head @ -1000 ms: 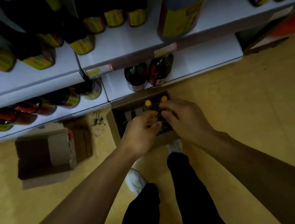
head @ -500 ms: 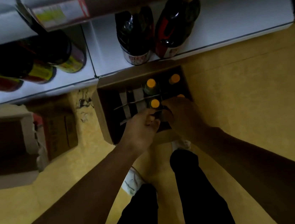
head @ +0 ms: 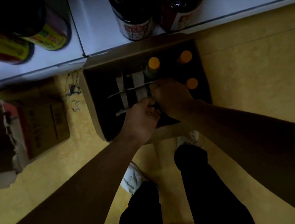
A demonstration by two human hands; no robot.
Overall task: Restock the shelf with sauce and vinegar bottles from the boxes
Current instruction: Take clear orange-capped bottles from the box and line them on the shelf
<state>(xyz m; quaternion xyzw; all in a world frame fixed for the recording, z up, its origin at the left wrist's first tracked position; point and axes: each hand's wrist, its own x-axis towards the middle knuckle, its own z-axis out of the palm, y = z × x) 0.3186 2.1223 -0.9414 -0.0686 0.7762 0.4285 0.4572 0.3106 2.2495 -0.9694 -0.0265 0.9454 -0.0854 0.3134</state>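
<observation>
1. Head view: the open cardboard box point(head: 93, 103) sits on the yellow floor point(head: 250, 80), its far edge touching the white bottom shelf point(head: 96, 34); every place below is given relative to this box.
2. Your left hand point(head: 140, 120) reaches over the box's near edge with its fingers curled around something dark inside. It looks like a bottle neck, but the shadow is too deep for you to be sure.
3. Your right hand point(head: 171, 97) is inside the box, just beside the left hand, fingers curled down on a bottle top (the cap itself is hidden).
4. Three orange-capped bottles stand upright in the box's right half: one point(head: 153, 62) at the far middle, one point(head: 185, 57) in the far right corner, one point(head: 192, 83) just right of your right hand.
5. Grey cardboard dividers point(head: 137, 83) cross the box's left half.
6. Past the box's far edge, two dark bottles point(head: 136, 25) stand on the shelf.
7. Left of the box, well apart, lies a torn carton point(head: 38, 125).
</observation>
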